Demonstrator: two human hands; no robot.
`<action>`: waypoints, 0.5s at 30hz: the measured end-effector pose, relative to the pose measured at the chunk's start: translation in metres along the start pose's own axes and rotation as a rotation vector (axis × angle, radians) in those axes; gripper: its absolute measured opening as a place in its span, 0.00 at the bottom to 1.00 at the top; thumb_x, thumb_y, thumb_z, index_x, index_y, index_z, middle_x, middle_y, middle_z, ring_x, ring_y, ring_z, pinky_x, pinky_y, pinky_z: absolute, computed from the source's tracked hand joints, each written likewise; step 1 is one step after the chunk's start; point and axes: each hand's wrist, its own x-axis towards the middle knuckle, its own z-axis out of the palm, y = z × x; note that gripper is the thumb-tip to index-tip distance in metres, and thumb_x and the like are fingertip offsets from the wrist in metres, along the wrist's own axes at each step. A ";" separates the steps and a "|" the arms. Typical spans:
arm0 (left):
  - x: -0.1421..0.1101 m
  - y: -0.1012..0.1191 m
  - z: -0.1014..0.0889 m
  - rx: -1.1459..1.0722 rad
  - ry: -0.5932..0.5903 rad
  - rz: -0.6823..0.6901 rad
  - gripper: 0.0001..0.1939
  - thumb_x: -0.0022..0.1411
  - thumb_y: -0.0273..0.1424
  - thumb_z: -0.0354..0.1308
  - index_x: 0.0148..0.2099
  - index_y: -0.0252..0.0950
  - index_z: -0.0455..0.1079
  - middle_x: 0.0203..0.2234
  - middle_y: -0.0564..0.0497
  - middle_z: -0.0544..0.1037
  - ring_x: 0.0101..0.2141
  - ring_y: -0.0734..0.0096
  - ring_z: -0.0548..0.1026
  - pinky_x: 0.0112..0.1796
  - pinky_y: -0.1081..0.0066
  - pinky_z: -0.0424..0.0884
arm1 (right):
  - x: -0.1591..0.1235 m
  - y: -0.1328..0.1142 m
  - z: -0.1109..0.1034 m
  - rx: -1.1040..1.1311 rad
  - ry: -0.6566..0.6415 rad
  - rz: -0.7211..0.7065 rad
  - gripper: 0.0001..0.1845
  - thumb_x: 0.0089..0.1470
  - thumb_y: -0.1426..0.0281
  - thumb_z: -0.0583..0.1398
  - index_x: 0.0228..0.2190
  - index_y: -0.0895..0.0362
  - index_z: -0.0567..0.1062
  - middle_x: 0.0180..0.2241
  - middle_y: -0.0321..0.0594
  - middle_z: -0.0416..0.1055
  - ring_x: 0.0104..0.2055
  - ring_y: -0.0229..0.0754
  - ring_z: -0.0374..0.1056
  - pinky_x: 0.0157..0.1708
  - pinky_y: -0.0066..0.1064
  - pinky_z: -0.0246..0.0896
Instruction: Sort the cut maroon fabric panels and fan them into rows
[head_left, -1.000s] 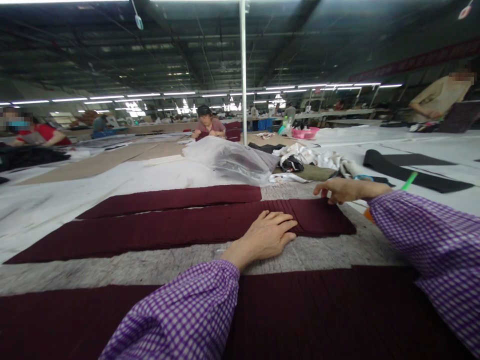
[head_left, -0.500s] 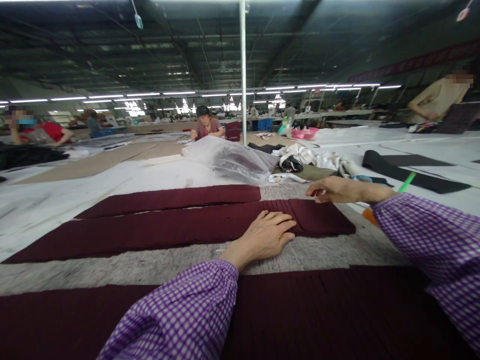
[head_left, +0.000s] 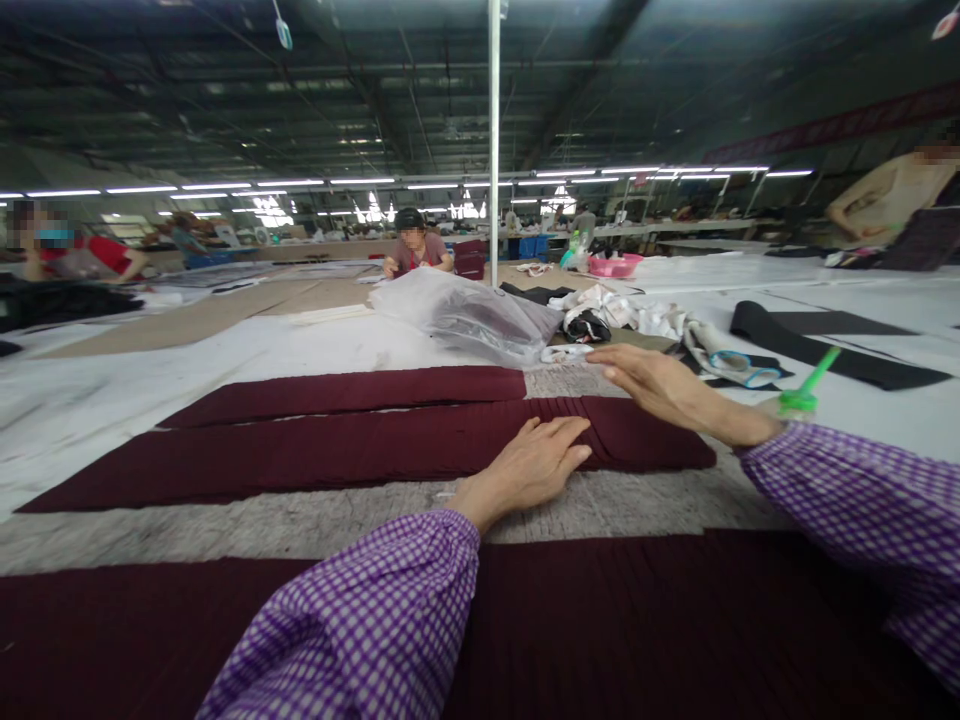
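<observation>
A long stack of maroon fabric pieces (head_left: 360, 445) lies across the grey-mottled surface, with several ridged folds near its right part. My left hand (head_left: 529, 465) rests on that stack just left of the ridges, fingers extended. Over the stack's right part is my right hand (head_left: 664, 390), its fingers stretched out and nothing in them; whether it touches the cloth I cannot tell. Behind lies a narrower maroon strip stack (head_left: 352, 393). Closest to me spreads a larger dark maroon fabric stack (head_left: 615, 620), partly covered by my left sleeve.
A clear plastic bag (head_left: 465, 315) and a heap of scrap cloth (head_left: 637, 310) lie beyond the strips. A cup with a green lid and straw (head_left: 799, 400) stands by my right wrist. Dark fabric strips (head_left: 832, 350) lie to the right. Co-workers sit or stand farther off.
My right hand has shifted slightly up and its fingers have straightened, away from the fabric's far edge. The left hand stays on the stack, its fingers slightly lifted. The green-lidded cup shows more.
</observation>
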 end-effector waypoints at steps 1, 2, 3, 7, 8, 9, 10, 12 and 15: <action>0.001 -0.001 -0.003 -0.027 0.040 -0.026 0.24 0.75 0.35 0.39 0.66 0.31 0.59 0.65 0.40 0.67 0.64 0.65 0.64 0.65 0.58 0.56 | 0.001 0.002 0.012 -0.013 0.001 0.019 0.37 0.67 0.49 0.39 0.66 0.56 0.60 0.68 0.49 0.57 0.71 0.58 0.48 0.67 0.56 0.44; 0.001 -0.001 -0.007 -0.051 0.082 -0.054 0.24 0.75 0.34 0.38 0.65 0.29 0.59 0.64 0.39 0.67 0.64 0.66 0.64 0.64 0.61 0.58 | 0.002 0.004 0.025 -0.027 0.000 0.036 0.39 0.66 0.47 0.42 0.68 0.57 0.57 0.70 0.50 0.51 0.72 0.59 0.43 0.69 0.58 0.38; 0.002 -0.001 -0.014 -0.070 0.121 -0.080 0.23 0.75 0.33 0.37 0.64 0.29 0.60 0.63 0.38 0.68 0.63 0.67 0.66 0.63 0.62 0.59 | 0.002 0.007 0.037 -0.040 -0.015 0.049 0.41 0.65 0.46 0.43 0.69 0.58 0.55 0.71 0.51 0.48 0.73 0.60 0.39 0.69 0.60 0.34; 0.006 0.013 -0.055 -0.094 0.197 -0.125 0.22 0.74 0.32 0.38 0.61 0.27 0.65 0.57 0.36 0.75 0.57 0.60 0.72 0.59 0.58 0.65 | 0.004 0.019 0.064 -0.077 -0.041 0.057 0.44 0.64 0.44 0.42 0.70 0.59 0.52 0.72 0.51 0.44 0.73 0.57 0.36 0.69 0.59 0.30; 0.006 0.020 -0.067 -0.088 0.194 -0.116 0.22 0.74 0.32 0.40 0.60 0.26 0.65 0.57 0.36 0.75 0.56 0.58 0.73 0.58 0.57 0.66 | 0.005 0.021 0.065 -0.085 -0.042 0.054 0.44 0.64 0.44 0.42 0.70 0.58 0.52 0.72 0.50 0.45 0.73 0.57 0.36 0.70 0.58 0.31; 0.005 0.028 -0.079 -0.079 0.184 -0.101 0.21 0.73 0.32 0.43 0.61 0.26 0.66 0.57 0.36 0.75 0.56 0.58 0.73 0.58 0.57 0.67 | 0.005 0.023 0.065 -0.094 -0.042 0.051 0.43 0.64 0.43 0.42 0.70 0.56 0.52 0.72 0.48 0.45 0.73 0.56 0.36 0.70 0.58 0.32; 0.002 0.036 -0.090 -0.067 0.170 -0.082 0.21 0.73 0.32 0.45 0.60 0.26 0.66 0.56 0.37 0.76 0.55 0.58 0.74 0.57 0.58 0.67 | 0.006 0.025 0.064 -0.104 -0.041 0.044 0.42 0.64 0.44 0.42 0.70 0.54 0.52 0.72 0.47 0.45 0.73 0.56 0.37 0.70 0.58 0.32; -0.007 0.052 -0.110 -0.039 0.142 -0.054 0.20 0.72 0.31 0.47 0.60 0.28 0.68 0.53 0.39 0.79 0.51 0.59 0.77 0.55 0.59 0.69 | 0.006 0.025 0.061 -0.126 -0.033 0.021 0.41 0.64 0.45 0.42 0.70 0.52 0.53 0.72 0.45 0.44 0.73 0.57 0.34 0.69 0.60 0.31; -0.036 0.071 -0.132 0.011 0.163 -0.025 0.19 0.71 0.30 0.49 0.59 0.29 0.69 0.49 0.41 0.81 0.47 0.61 0.78 0.52 0.60 0.72 | 0.006 0.023 0.057 -0.155 -0.021 -0.037 0.39 0.64 0.46 0.42 0.69 0.51 0.55 0.72 0.41 0.42 0.73 0.56 0.27 0.69 0.62 0.23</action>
